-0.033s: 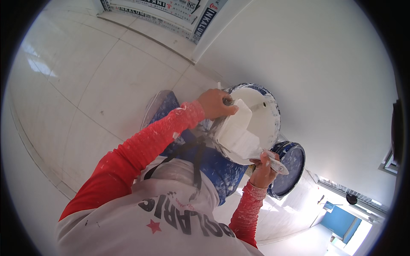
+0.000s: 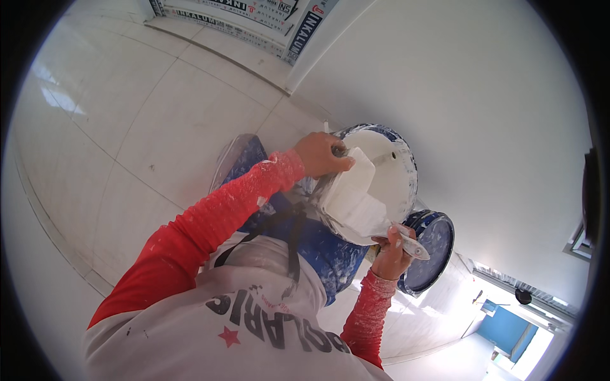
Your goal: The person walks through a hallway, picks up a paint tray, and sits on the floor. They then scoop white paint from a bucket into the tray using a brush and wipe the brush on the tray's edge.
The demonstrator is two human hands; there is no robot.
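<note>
My left hand (image 2: 321, 155) is closed round a dark handle at the near left rim of a blue bucket (image 2: 412, 159), holding a plastering trowel. Its flat plate (image 2: 362, 168) is coated in white paste and lies over the bucket mouth. In my right hand (image 2: 393, 254), the fingers wrap the pale handle of a putty knife (image 2: 416, 248). The knife's broad blade (image 2: 367, 219), also white with paste, meets the lower end of the trowel plate. White paste (image 2: 387, 174) shows inside the bucket, and smears cover its rim.
A second, smaller blue bucket (image 2: 431, 254) stands beside the first, near my right wrist. A smooth pale wall (image 2: 470, 114) rises just beyond both. Light tiles (image 2: 127, 120) cover the floor at left. A frame wrapped in printed film (image 2: 254, 28) stands at the top.
</note>
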